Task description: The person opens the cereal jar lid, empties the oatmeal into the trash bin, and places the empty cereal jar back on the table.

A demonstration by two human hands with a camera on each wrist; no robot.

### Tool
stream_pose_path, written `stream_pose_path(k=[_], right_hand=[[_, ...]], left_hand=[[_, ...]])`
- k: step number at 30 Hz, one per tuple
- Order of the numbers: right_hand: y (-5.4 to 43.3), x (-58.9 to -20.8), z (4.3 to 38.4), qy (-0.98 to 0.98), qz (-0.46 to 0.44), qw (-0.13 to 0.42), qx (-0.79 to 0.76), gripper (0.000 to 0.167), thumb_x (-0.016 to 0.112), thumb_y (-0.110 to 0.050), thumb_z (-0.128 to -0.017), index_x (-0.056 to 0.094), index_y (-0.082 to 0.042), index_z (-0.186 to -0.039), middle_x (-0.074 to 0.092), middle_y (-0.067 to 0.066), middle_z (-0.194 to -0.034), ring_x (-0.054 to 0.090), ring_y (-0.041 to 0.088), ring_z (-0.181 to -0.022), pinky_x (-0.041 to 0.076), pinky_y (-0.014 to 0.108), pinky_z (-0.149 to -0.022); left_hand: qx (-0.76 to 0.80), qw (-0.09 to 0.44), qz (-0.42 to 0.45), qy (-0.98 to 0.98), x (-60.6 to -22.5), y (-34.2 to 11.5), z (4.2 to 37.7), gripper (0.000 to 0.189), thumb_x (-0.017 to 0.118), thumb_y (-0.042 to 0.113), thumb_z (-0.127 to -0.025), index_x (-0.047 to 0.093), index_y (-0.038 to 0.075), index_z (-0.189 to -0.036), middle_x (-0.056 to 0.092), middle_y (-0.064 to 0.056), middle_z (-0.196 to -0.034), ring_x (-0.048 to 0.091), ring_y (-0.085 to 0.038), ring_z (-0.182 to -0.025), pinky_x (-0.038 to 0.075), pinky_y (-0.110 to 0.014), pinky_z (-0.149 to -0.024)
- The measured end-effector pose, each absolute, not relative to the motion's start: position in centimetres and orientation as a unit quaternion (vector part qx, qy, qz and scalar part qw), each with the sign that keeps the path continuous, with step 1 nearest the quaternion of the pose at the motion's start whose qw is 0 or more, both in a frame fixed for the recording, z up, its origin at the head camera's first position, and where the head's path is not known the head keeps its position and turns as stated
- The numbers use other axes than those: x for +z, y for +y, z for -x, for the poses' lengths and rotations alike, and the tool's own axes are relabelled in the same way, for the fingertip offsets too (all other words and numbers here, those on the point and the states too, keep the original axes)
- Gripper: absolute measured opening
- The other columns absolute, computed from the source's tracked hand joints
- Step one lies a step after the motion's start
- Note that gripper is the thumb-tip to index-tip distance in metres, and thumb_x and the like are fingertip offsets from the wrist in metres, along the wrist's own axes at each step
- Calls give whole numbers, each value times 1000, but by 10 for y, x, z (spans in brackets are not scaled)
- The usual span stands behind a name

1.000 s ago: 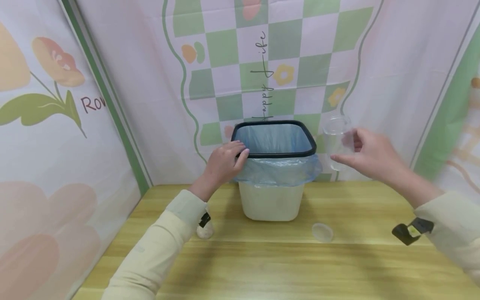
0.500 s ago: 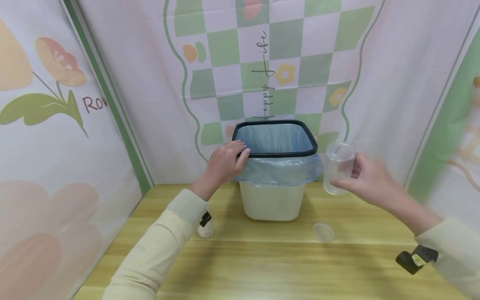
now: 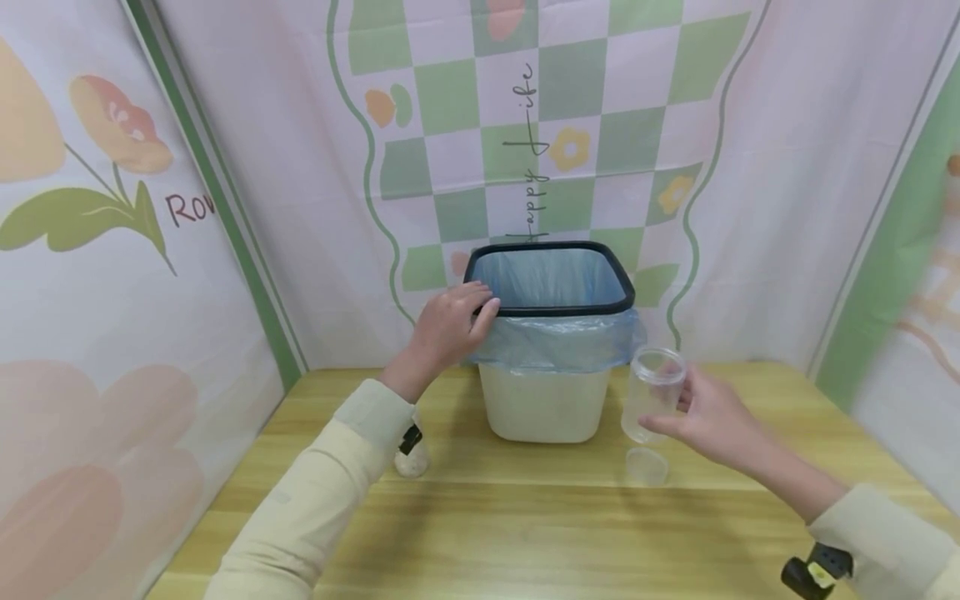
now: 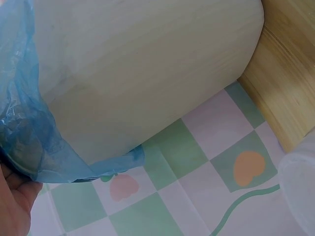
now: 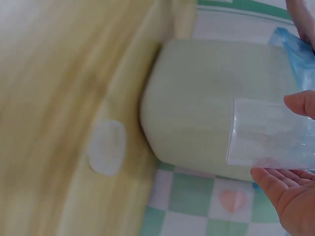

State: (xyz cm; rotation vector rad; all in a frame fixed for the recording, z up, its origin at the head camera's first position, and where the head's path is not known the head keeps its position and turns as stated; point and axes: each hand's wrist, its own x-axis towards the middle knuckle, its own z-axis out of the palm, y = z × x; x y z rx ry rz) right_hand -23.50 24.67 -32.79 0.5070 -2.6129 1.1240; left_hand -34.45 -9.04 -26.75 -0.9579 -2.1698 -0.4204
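My left hand grips the near left corner of the black rim of a cream trash bin. A blue bag lines the bin and folds over its outside. To the right of the bin, my right hand holds a clear plastic jar upright between thumb and fingers. The jar's mouth is uncovered, and nothing shows inside it. In the right wrist view, the jar's base is above the table. A translucent round lid lies on the wood just in front of the jar.
Partly hidden by my left wrist, a whitish rounded object stands on the wooden table. A patterned curtain hangs behind the bin and along both sides.
My right hand has lowered the jar from beside the bin's rim to close above the table, slightly leftward at the end. The left hand stays on the rim.
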Motion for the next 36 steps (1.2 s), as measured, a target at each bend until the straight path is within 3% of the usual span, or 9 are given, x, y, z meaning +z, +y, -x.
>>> stream_pose_path(k=[9, 14, 23, 36], right_hand=[[223, -362, 227, -905, -166, 124, 372, 65, 87, -28, -71, 53, 2, -117, 63, 22, -110, 62, 46, -100, 53, 55, -83], [212, -377, 224, -889, -171, 97, 414, 69, 88, -23, -69, 51, 4, -121, 61, 18, -113, 59, 47, -107, 51, 56, -87], [198, -394, 224, -878, -172, 92, 436, 57, 89, -17, -65, 56, 1, -108, 64, 14, -106, 62, 41, -102, 52, 53, -85], [184, -417, 227, -874, -176, 71, 447, 56, 89, -10, -61, 56, -2, -106, 64, 11, -104, 63, 39, -100, 54, 51, -84]], left_hand=[[-164, 360, 371, -840, -269, -91, 346, 33, 50, 23, -101, 71, 1, -112, 68, -14, -114, 60, -26, -115, 46, -39, -99], [-167, 359, 370, -840, -270, -91, 346, 33, 50, 23, -101, 71, 0, -112, 68, -14, -114, 60, -26, -115, 46, -39, -99], [-167, 355, 365, -844, -269, -91, 344, 33, 50, 24, -101, 71, 1, -113, 68, -14, -115, 60, -26, -116, 46, -39, -100], [-168, 345, 365, -848, -268, -91, 344, 34, 49, 24, -101, 70, 0, -114, 67, -14, -117, 58, -26, -118, 44, -39, -102]])
